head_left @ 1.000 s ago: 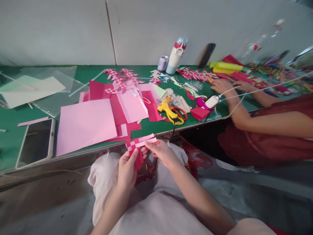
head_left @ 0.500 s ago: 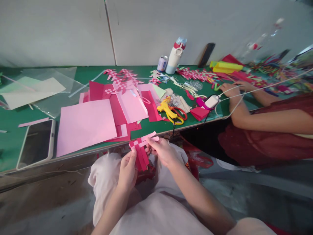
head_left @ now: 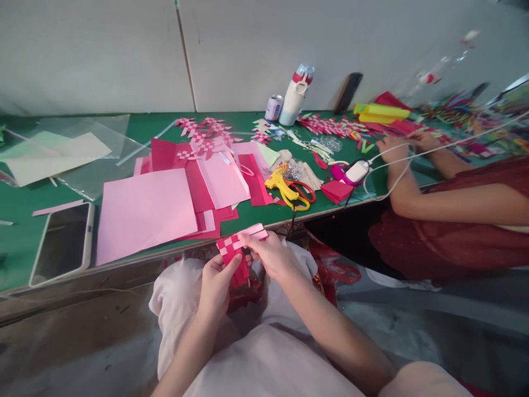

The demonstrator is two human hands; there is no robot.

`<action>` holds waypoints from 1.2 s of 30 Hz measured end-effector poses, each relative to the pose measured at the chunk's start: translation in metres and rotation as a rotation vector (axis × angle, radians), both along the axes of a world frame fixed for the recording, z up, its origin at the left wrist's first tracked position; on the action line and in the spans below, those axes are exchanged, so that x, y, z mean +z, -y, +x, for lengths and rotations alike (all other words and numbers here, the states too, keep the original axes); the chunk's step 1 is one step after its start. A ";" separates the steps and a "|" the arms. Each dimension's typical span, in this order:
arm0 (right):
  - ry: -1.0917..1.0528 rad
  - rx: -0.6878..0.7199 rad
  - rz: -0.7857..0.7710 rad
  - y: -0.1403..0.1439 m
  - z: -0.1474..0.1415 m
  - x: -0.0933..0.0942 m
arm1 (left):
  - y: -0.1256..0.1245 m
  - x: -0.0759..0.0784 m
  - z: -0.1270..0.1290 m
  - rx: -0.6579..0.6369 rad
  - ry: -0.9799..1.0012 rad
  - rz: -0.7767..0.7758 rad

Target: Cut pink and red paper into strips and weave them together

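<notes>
Above my lap, at the table's front edge, both hands hold a small woven piece of red and pink paper strips (head_left: 228, 247). My left hand (head_left: 217, 281) is closed on its lower left, the thumb lying across the red strips. My right hand (head_left: 270, 253) pinches the pink strips where they stick out to the right. A checker pattern shows at the woven end. Fingers hide the underside. On the table just beyond lie a large pink paper sheet (head_left: 144, 215) and red and pink folded paper (head_left: 223, 182).
Yellow-handled scissors (head_left: 291, 193) and a yellow glue gun (head_left: 281, 179) lie beyond my right hand. A phone (head_left: 61, 242) rests at the left. A bottle (head_left: 295, 96) and a can (head_left: 273, 107) stand by the wall. At right, a co-worker's hands (head_left: 392, 151) work near a white cable.
My left thumb has moved right, across the red strips. The pink strips at the right, spread apart before, now lie closer together under my right fingers.
</notes>
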State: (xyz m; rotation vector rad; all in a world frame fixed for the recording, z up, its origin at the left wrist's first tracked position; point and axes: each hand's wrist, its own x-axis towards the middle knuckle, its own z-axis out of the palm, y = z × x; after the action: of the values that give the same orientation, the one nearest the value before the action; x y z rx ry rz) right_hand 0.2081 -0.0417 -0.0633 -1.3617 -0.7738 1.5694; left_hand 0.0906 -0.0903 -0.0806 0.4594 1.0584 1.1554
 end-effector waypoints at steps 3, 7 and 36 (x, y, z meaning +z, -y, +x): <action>0.005 -0.001 0.012 -0.001 -0.001 0.002 | 0.001 -0.002 -0.001 -0.022 -0.031 -0.006; 0.005 0.031 0.019 0.000 0.000 0.007 | 0.000 -0.002 -0.002 -0.042 -0.037 0.010; 0.002 0.042 0.067 -0.006 0.007 0.001 | 0.004 0.004 -0.005 -0.106 0.024 0.004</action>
State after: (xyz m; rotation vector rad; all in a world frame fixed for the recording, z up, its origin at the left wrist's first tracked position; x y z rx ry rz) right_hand 0.2150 -0.0359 -0.0625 -1.3066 -0.8532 1.5609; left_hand 0.0856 -0.0940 -0.0764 0.4982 0.9994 1.0670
